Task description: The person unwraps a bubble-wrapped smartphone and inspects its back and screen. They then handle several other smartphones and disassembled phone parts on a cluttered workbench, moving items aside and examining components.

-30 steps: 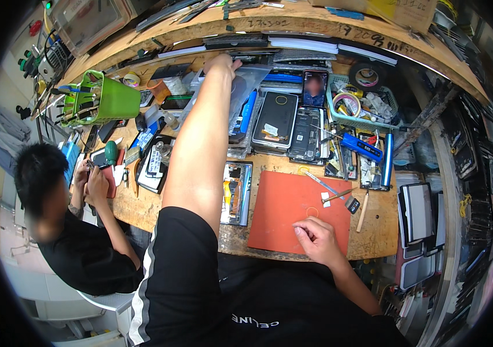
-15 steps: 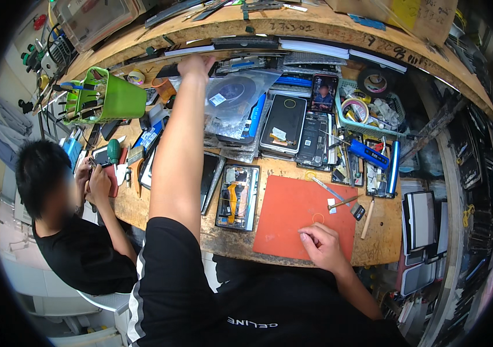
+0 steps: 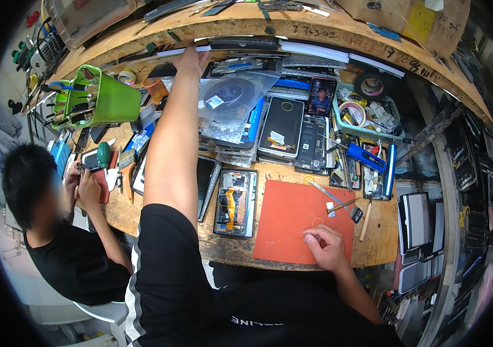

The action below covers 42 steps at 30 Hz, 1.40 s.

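My left arm stretches across the bench, and my left hand [image 3: 190,61] is at the back under the shelf edge. It is against a flat white-edged piece [image 3: 184,51]; its fingertips are hidden, so its grip is unclear. My right hand [image 3: 327,247] rests on the orange mat [image 3: 284,222], fingers curled; what they hold, if anything, is hidden. Just beyond those fingers lies a thin yellow loop [image 3: 317,221]. Tweezers [image 3: 323,190], a thin brown-handled tool [image 3: 342,206] and a small black block [image 3: 356,214] lie at the mat's far right. Left of the mat sits an opened phone [image 3: 236,202].
Stacked phones [image 3: 282,127] and plastic bags [image 3: 229,98] fill the back. A green tool basket [image 3: 110,101] stands left, a teal basket [image 3: 368,127] right, near a blue screwdriver [image 3: 366,156]. At the left, another person [image 3: 70,248] handles a small object. The wooden shelf [image 3: 223,28] overhangs the bench.
My left hand has moved slightly farther back, up to the shelf edge. The whole view has shifted a little. My right hand stays curled on the mat.
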Tool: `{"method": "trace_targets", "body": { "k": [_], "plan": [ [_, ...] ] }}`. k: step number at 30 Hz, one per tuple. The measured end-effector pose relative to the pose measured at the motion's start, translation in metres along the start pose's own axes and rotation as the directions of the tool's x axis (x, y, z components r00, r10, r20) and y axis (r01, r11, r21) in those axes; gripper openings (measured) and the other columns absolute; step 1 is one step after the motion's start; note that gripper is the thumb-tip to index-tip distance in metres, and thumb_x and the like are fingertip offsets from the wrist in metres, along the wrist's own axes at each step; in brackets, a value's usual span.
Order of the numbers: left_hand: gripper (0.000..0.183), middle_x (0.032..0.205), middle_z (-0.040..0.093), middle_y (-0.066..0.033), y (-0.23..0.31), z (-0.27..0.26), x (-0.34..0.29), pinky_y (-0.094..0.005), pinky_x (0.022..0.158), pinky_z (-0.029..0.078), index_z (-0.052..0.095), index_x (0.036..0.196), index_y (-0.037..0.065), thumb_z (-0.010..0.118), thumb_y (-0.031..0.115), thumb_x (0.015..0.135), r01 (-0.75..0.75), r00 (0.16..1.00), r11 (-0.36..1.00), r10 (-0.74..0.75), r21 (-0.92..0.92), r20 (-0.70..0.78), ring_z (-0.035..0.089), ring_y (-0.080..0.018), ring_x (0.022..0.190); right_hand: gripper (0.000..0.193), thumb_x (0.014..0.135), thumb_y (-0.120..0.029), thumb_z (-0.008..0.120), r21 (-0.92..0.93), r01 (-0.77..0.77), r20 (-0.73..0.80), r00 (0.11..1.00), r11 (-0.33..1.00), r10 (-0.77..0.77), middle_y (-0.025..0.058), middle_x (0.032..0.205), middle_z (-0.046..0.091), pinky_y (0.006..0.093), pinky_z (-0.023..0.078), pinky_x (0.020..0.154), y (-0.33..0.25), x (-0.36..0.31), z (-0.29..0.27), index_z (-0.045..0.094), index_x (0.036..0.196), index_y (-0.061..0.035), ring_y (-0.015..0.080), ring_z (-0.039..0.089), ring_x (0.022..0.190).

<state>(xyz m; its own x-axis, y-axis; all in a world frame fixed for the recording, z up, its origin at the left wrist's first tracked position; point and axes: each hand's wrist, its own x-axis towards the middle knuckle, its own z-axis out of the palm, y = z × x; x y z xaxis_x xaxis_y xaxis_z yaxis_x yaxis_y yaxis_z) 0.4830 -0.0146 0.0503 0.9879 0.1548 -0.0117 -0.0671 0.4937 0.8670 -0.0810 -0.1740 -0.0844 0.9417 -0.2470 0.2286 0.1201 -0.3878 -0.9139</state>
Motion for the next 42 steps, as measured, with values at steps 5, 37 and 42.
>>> {"method": "trace_targets", "body": {
  "k": [5, 37, 42],
  "plan": [
    [0.038, 0.119, 0.072, -0.0187, 0.007, -0.006, -0.024, -0.0366, 0.068, 0.071, 0.047, 0.142, 0.002, 0.056, 0.012, 0.107, -0.005, 0.999, 1.000, 0.003, -0.030, -0.047, 0.079, -0.0317, 0.091, 0.009, 0.096, -0.002, 0.071, -0.008, -0.001, -0.005, 1.000, 1.000, 0.001, 0.0034, 0.075, 0.061, 0.0270, 0.041, 0.055, 0.005, -0.001, -0.001, 0.075, 0.103, 0.0006, 0.0093, 0.052, 0.059],
    [0.023, 0.108, 0.069, -0.0135, 0.037, -0.075, -0.149, -0.0408, 0.067, 0.061, 0.061, 0.115, 0.000, 0.055, 0.016, 0.099, -0.201, 0.977, 0.979, 0.200, -0.019, -0.069, 0.071, -0.0258, 0.090, 0.009, 0.096, 0.000, 0.070, 0.003, 0.009, 0.057, 0.998, 1.000, -0.010, 0.0046, 0.079, 0.063, 0.0262, 0.043, 0.056, -0.001, 0.001, -0.003, 0.074, 0.104, 0.0015, 0.0098, 0.055, 0.060],
    [0.010, 0.098, 0.065, -0.0007, 0.014, -0.093, -0.266, -0.0227, 0.062, 0.050, 0.057, 0.112, 0.007, 0.059, 0.009, 0.102, -0.299, 0.948, 0.954, 0.296, 0.004, 0.119, 0.065, -0.0087, 0.078, 0.009, 0.095, 0.001, 0.070, -0.043, 0.039, 0.081, 0.996, 0.998, -0.035, 0.0044, 0.080, 0.064, 0.0261, 0.043, 0.054, -0.004, 0.001, -0.004, 0.074, 0.103, 0.0016, 0.0094, 0.054, 0.059]
  ]
}}
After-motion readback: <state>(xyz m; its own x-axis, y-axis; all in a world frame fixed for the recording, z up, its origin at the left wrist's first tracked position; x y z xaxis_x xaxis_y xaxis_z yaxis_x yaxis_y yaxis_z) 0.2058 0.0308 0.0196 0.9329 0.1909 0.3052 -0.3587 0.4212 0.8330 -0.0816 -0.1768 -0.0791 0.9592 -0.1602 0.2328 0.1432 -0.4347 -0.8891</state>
